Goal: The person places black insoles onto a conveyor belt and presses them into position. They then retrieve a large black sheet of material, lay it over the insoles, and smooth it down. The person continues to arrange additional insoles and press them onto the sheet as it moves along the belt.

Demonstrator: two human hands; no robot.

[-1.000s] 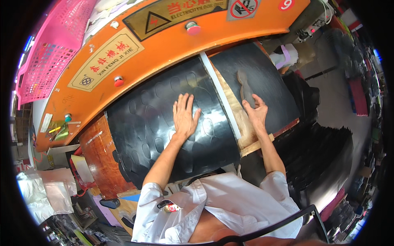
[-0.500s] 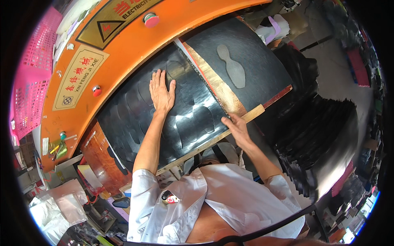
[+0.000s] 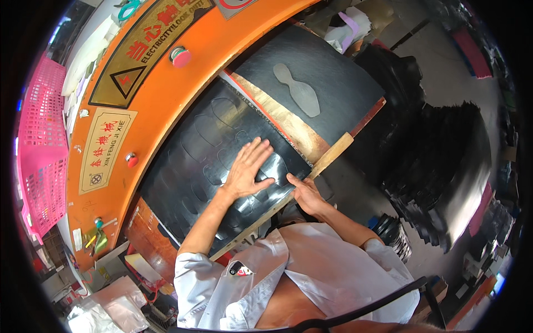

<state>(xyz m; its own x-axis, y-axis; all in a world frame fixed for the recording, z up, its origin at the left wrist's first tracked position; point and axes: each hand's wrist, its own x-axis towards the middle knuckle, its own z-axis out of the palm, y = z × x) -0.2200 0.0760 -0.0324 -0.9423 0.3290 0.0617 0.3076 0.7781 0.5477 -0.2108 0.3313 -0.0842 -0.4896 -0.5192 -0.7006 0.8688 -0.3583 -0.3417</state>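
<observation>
A glossy black sheet with curved sole-shaped outlines cut in it lies on the bed of an orange machine. My left hand rests palm down on the sheet, fingers stretched out and nothing held. At the sheet's near right corner, my right hand grips the edge with its thumb on top; its other fingers are partly hidden. Close by runs a wooden strip along the bed's front edge. To the right, a grey sole-shaped piece lies on a dark board.
The orange machine body with red buttons curves along the far left side. A pink plastic basket stands beyond it. Stacked black sheets spread at the right. Clear plastic bags lie at the lower left.
My left hand has moved nearer and to the right across the sheet, closer to my right hand. The right hand has shifted slightly nearer at the sheet's corner. The view has turned a little.
</observation>
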